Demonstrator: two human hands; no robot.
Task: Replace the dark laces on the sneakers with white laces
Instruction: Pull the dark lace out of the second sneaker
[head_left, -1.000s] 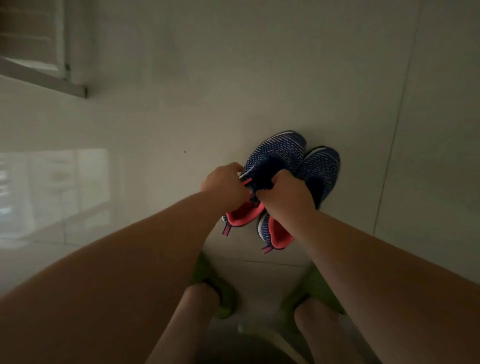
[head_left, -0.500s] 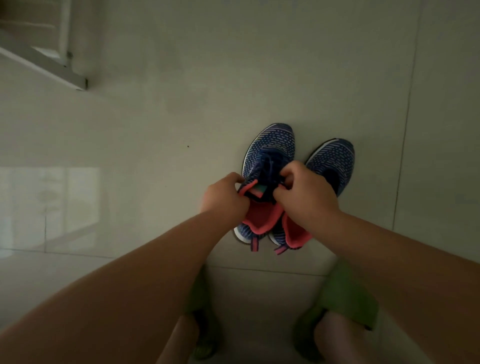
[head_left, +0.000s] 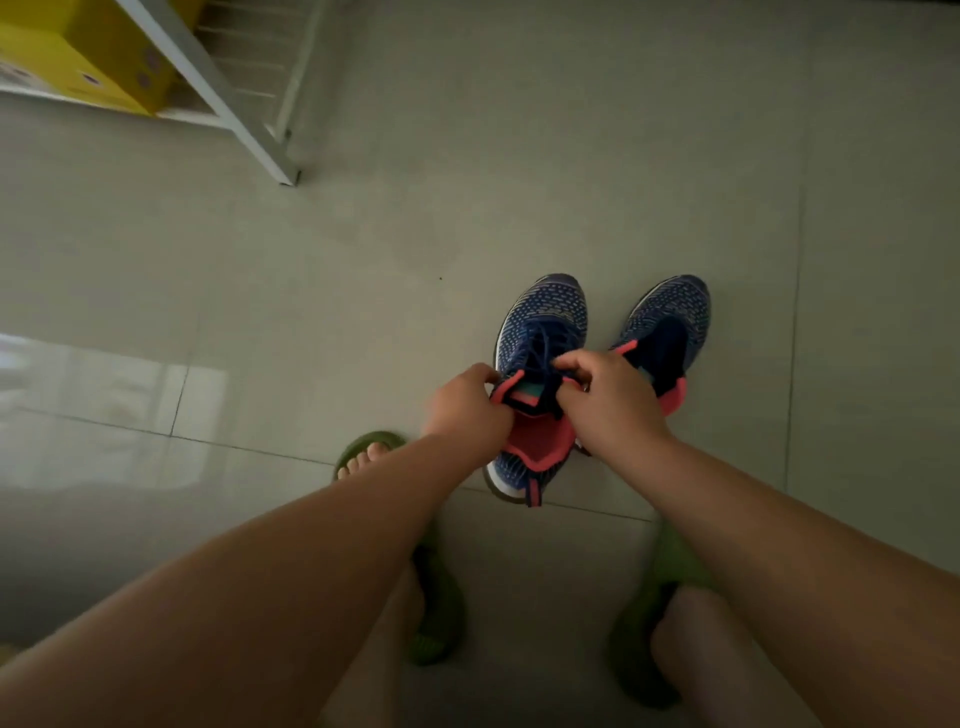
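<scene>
The scene is viewed from a single head-worn, wide-angle camera, pointed steeply down at the tiled floor (head_left: 571, 156). Both forearms are seen entering from the near edge, and the sneakers (head_left: 543, 374) are framed right of centre at arm's length. A white shelf frame (head_left: 244, 124) is caught at far left. No second view is provided.

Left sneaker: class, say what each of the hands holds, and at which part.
The left hand grips the left sneaker at its pink collar edge; the right hand pinches its dark lace near the tongue.
</scene>
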